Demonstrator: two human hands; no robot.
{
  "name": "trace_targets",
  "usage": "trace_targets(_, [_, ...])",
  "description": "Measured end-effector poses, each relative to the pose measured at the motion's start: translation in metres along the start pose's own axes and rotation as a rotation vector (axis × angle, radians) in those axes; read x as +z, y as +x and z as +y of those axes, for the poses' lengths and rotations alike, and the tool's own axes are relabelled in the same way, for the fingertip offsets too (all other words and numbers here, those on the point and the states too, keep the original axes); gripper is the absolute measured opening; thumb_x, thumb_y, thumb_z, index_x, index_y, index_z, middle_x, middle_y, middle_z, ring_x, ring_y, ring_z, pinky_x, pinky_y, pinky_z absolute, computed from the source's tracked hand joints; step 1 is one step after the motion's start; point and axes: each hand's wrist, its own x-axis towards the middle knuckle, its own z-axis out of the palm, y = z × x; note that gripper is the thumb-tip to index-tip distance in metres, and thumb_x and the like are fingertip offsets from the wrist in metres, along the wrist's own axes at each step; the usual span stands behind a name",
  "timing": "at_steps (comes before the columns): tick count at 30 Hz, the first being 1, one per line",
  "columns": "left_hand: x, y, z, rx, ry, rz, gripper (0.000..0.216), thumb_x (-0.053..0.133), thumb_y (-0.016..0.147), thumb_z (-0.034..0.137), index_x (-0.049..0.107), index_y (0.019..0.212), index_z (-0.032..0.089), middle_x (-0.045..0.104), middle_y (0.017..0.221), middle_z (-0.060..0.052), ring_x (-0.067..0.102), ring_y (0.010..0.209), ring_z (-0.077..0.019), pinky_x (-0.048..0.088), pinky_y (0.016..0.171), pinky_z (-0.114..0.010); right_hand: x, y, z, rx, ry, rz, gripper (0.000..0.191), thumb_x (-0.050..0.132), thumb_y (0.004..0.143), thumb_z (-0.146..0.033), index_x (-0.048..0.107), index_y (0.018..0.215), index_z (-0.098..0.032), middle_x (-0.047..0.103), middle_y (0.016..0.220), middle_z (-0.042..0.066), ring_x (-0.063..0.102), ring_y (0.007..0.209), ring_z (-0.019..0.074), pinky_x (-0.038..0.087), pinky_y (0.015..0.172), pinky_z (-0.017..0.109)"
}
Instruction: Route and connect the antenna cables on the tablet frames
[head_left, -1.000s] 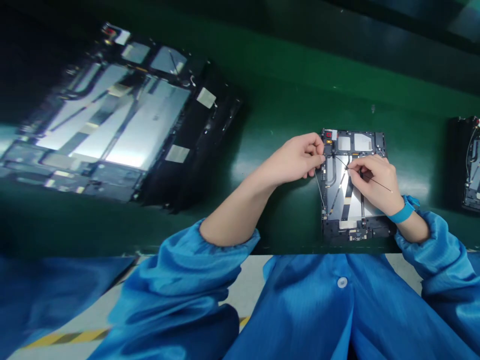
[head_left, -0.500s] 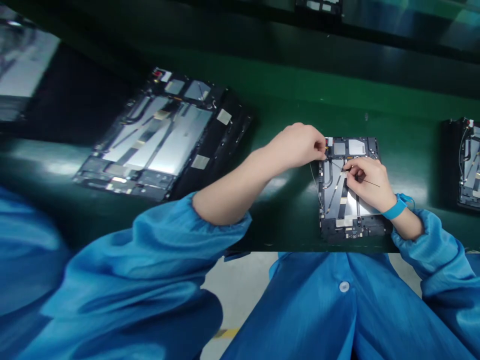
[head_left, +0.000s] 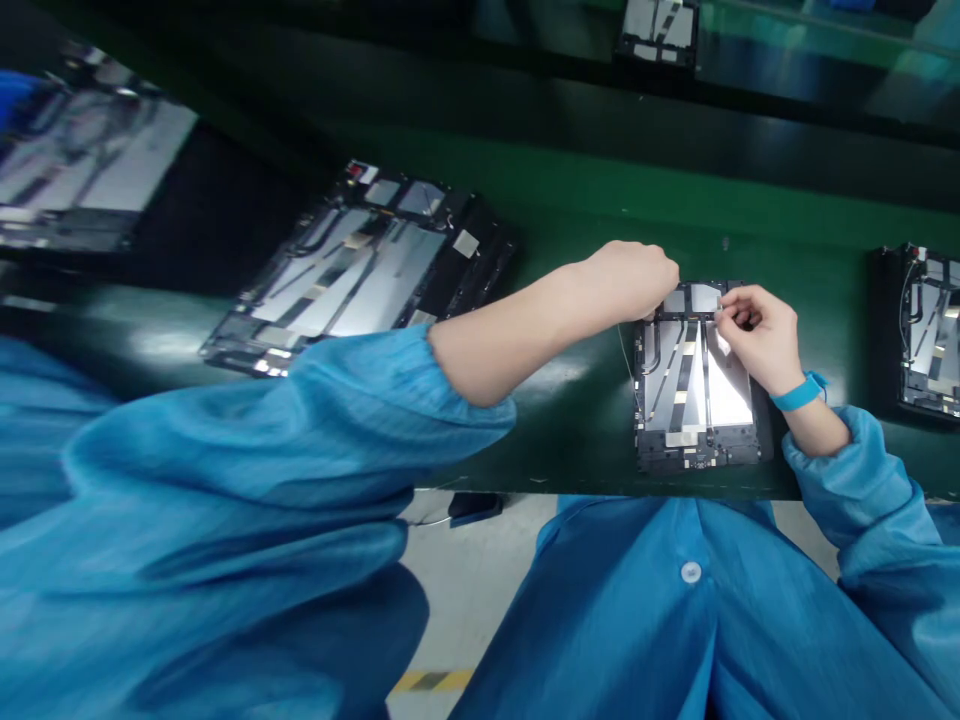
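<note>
On my feed, the flat rectangular device (head_left: 729,390) lies on the glossy green bench (head_left: 577,430), smooth silvery metal framed in black. My left hand (head_left: 636,278) curls over its top-left corner, grip hidden; my right hand (head_left: 766,335) bends thumb and forefinger near its upper right, closed or not, I can't tell.

Premises were consistent with an electronics workshop: opened, flat black-and-silver devices (head_left: 729,395) lay on a dark-green table (head_left: 562,430); a yellow-and-black striped marking (head_left: 452,681) crossed the pale grey floor (head_left: 480,580).
</note>
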Motion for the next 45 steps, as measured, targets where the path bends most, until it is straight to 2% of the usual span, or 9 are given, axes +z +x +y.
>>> trace_targets(2, [0.003,-0.009,0.004,-0.026,-0.013,0.034,0.022,0.061,0.085,0.009,0.081,0.093,0.014,0.077,0.092,-0.017,0.075,0.097,-0.0366,0.055,0.081,-0.040,-0.002,0.010,0.005,-0.009,-0.103,0.004,0.016,0.064,0.081,-0.014,0.070,0.094,-0.023,0.074,0.077,0.000,0.062,0.072,0.0189,0.049,0.075,0.035])
trace_targets(7, [0.023,-0.027,0.032,-0.117,-0.228,0.067,0.031,0.054,0.096,0.023,0.075,0.115,0.011,0.079,0.104,-0.018,0.077,0.101,-0.0365,0.060,0.083,-0.042,-0.005,0.019,0.003,-0.300,-0.472,-0.175,0.027,0.057,0.083,-0.006,0.073,0.099,-0.021,0.076,0.084,0.006,0.062,0.087,0.0256,0.039,0.078,0.038])
trace_targets(11, [0.039,-0.031,0.058,-0.171,-0.289,0.077,0.040,0.050,0.095,0.017,0.065,0.129,0.003,0.075,0.119,-0.026,0.077,0.109,-0.0389,0.061,0.088,-0.045,-0.016,0.011,-0.002,-0.391,-0.502,-0.312,0.026,0.056,0.083,-0.006,0.072,0.097,-0.021,0.075,0.081,0.006,0.060,0.086,0.0249,0.036,0.077,0.037])
trace_targets(14, [0.045,-0.032,0.065,-0.215,-0.322,0.082,0.041,0.048,0.093,0.012,0.061,0.130,0.001,0.073,0.119,-0.028,0.076,0.109,-0.0387,0.060,0.087,-0.046,-0.026,0.003,0.001,-0.313,-0.304,-0.314,0.023,0.061,0.081,-0.010,0.072,0.096,-0.022,0.074,0.080,0.003,0.061,0.081,0.0214,0.041,0.077,0.036])
trace_targets(17, [0.048,-0.034,0.061,-0.234,-0.397,0.110,0.036,0.049,0.092,0.012,0.064,0.124,0.005,0.074,0.113,-0.024,0.075,0.105,-0.0360,0.059,0.088,-0.045,-0.030,-0.002,0.012,-0.090,-0.014,-0.228,0.016,0.066,0.080,-0.019,0.072,0.094,-0.022,0.074,0.079,0.001,0.063,0.073,0.0170,0.048,0.073,0.033])
trace_targets(20, [0.050,-0.030,0.053,-0.197,-0.445,0.250,0.024,0.053,0.092,0.019,0.067,0.109,0.012,0.073,0.109,-0.019,0.070,0.107,-0.0350,0.055,0.093,-0.046,-0.029,-0.002,0.025,0.143,0.185,-0.119,0.014,0.071,0.077,-0.026,0.070,0.090,-0.022,0.073,0.074,0.000,0.063,0.066,0.0149,0.049,0.066,0.031])
trace_targets(23, [0.053,-0.015,0.044,-0.083,-0.475,0.385,0.017,0.056,0.091,0.023,0.069,0.100,0.016,0.072,0.111,-0.017,0.064,0.109,-0.0342,0.051,0.098,-0.049,-0.028,0.000,0.034,0.257,0.285,-0.080,0.018,0.074,0.071,-0.028,0.068,0.087,-0.023,0.071,0.070,-0.001,0.064,0.065,0.0147,0.051,0.064,0.031])
trace_targets(28, [0.049,0.018,0.033,0.131,-0.620,0.322,0.018,0.059,0.092,0.024,0.075,0.094,0.017,0.075,0.104,-0.010,0.066,0.100,-0.0262,0.049,0.100,-0.043,-0.030,0.001,0.034,0.292,0.306,-0.077,0.022,0.075,0.070,-0.027,0.066,0.089,-0.023,0.069,0.068,-0.003,0.062,0.060,0.0126,0.050,0.061,0.029])
trace_targets(45, [0.037,0.035,0.035,0.108,-0.667,0.258,0.018,0.064,0.087,0.020,0.082,0.085,0.018,0.081,0.096,-0.008,0.073,0.090,-0.0246,0.052,0.088,-0.037,-0.038,0.001,0.035,0.302,0.316,-0.113,0.025,0.079,0.069,-0.029,0.062,0.087,-0.023,0.067,0.069,-0.003,0.061,0.061,0.0126,0.050,0.059,0.029])
